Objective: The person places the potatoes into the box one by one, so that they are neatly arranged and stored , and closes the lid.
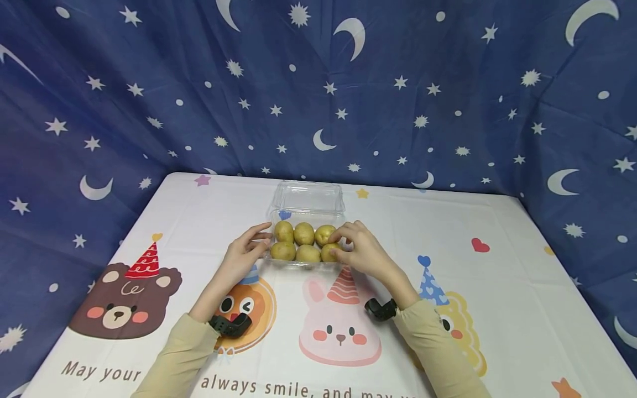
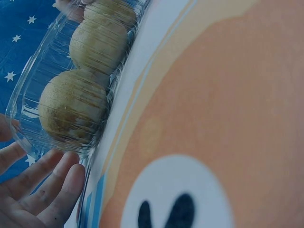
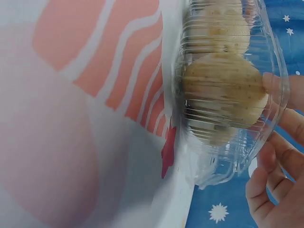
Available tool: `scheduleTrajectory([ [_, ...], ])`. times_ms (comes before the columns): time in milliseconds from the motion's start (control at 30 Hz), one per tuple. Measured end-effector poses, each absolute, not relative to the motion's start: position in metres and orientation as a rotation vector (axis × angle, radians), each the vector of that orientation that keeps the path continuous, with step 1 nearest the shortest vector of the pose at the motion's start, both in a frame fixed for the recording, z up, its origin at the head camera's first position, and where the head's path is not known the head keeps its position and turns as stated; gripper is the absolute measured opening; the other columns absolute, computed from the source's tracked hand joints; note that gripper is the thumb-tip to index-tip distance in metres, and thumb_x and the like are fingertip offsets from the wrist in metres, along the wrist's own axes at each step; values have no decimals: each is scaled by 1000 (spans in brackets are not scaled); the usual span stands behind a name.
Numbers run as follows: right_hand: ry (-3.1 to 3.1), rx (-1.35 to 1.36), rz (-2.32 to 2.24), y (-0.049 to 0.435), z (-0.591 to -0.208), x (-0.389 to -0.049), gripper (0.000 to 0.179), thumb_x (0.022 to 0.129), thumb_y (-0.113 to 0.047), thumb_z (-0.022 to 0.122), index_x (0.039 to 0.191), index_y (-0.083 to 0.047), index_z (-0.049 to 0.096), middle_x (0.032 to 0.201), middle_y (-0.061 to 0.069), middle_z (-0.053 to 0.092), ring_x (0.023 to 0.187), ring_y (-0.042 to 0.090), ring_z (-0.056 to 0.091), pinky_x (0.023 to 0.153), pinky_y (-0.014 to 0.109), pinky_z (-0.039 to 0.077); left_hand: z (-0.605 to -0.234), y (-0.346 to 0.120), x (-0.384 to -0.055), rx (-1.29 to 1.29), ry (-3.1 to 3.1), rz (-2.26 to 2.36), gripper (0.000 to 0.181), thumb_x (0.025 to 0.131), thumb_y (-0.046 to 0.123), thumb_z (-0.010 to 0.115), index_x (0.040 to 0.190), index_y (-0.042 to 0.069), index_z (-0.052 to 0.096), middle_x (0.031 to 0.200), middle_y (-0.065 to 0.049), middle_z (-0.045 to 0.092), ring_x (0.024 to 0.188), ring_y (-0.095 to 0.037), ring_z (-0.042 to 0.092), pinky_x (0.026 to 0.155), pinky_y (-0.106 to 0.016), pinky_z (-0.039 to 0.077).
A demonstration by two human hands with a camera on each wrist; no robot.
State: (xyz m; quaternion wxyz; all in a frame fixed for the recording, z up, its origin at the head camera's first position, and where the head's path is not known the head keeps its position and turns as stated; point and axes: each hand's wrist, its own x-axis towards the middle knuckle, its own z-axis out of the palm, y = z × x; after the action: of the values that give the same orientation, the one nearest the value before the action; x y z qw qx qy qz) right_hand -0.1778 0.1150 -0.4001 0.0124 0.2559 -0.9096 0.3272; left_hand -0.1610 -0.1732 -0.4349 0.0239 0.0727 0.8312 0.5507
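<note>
A clear plastic clamshell container (image 1: 306,264) stands on the table, its lid (image 1: 308,196) folded back. Inside sit several yellow-brown potatoes (image 1: 304,234) in two rows. My left hand (image 1: 244,251) is at the container's left end, fingers spread; in the left wrist view its fingertips (image 2: 71,159) touch or nearly touch the plastic wall. My right hand (image 1: 365,247) reaches over the right end and pinches the front right potato (image 1: 328,252) between thumb and finger. In the right wrist view that potato (image 3: 223,90) shows through the ribbed wall, thumb against it.
A white tablecloth (image 1: 199,221) printed with cartoon animals and lettering covers the table. Behind it and at both sides hangs a dark blue curtain (image 1: 398,127) with stars and moons. Black straps (image 1: 231,325) sit on both wrists.
</note>
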Motion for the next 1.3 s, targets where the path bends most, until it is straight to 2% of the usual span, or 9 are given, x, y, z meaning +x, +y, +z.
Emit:
scheduleTrajectory([
  [200, -2812, 801, 1068, 118, -399, -178, 11, 82, -16, 73, 92, -13, 71, 94, -1, 68, 89, 18, 53, 78, 32, 47, -433, -173, -161, 226, 2577, 1694, 44, 99, 20, 53, 142, 15, 46, 129, -20, 60, 106, -33, 66, 78, -30, 58],
  [400, -2790, 789, 1178, 123, -400, -180, 14, 85, -16, 70, 99, -13, 72, 97, -1, 70, 88, 18, 54, 74, 28, 45, -431, -173, -161, 227, 2598, 1690, 44, 99, 20, 53, 142, 14, 47, 128, -20, 61, 104, -32, 66, 78, -31, 58],
  [600, -2753, 748, 1269, 132, -402, -183, 16, 85, -11, 67, 101, -10, 72, 96, 2, 70, 82, 16, 55, 69, 26, 48, -431, -168, -163, 248, 2612, 1680, 42, 99, 18, 52, 140, 14, 49, 129, -18, 61, 99, -30, 67, 75, -25, 55],
  [833, -2742, 693, 1352, 134, -403, -190, 19, 86, -8, 62, 103, -8, 71, 101, 5, 70, 87, 17, 58, 76, 31, 51, -425, -174, -167, 239, 2684, 1656, 43, 98, 16, 54, 140, 11, 49, 129, -19, 60, 101, -32, 67, 74, -20, 52],
  [1000, -2714, 617, 1477, 139, -404, -199, 17, 91, -10, 63, 105, -6, 70, 106, 9, 71, 91, 20, 62, 82, 34, 52, -418, -186, -176, 223, 2735, 1590, 42, 98, 19, 54, 140, 12, 50, 129, -17, 61, 106, -33, 65, 81, -33, 55],
  [1067, -2705, 581, 1509, 142, -404, -204, 18, 92, -12, 62, 107, -6, 69, 106, 11, 71, 94, 22, 63, 84, 36, 52, -416, -189, -182, 238, 2764, 1554, 41, 98, 20, 54, 139, 12, 50, 128, -17, 62, 107, -33, 65, 83, -34, 55],
  [1200, -2676, 498, 1530, 146, -402, -213, 20, 92, -13, 62, 109, -5, 69, 103, 14, 71, 94, 23, 63, 84, 34, 51, -413, -194, -197, 276, 2799, 1505, 39, 99, 20, 52, 136, 8, 53, 125, -18, 64, 104, -33, 66, 79, -21, 51],
  [1300, -2665, 412, 1582, 145, -391, -214, 22, 92, -10, 61, 111, -1, 67, 104, 18, 70, 90, 18, 63, 79, 25, 50, -411, -196, -208, 292, 2796, 1475, 39, 100, 20, 51, 135, 5, 54, 124, -20, 64, 102, -34, 67, 75, -16, 49],
])
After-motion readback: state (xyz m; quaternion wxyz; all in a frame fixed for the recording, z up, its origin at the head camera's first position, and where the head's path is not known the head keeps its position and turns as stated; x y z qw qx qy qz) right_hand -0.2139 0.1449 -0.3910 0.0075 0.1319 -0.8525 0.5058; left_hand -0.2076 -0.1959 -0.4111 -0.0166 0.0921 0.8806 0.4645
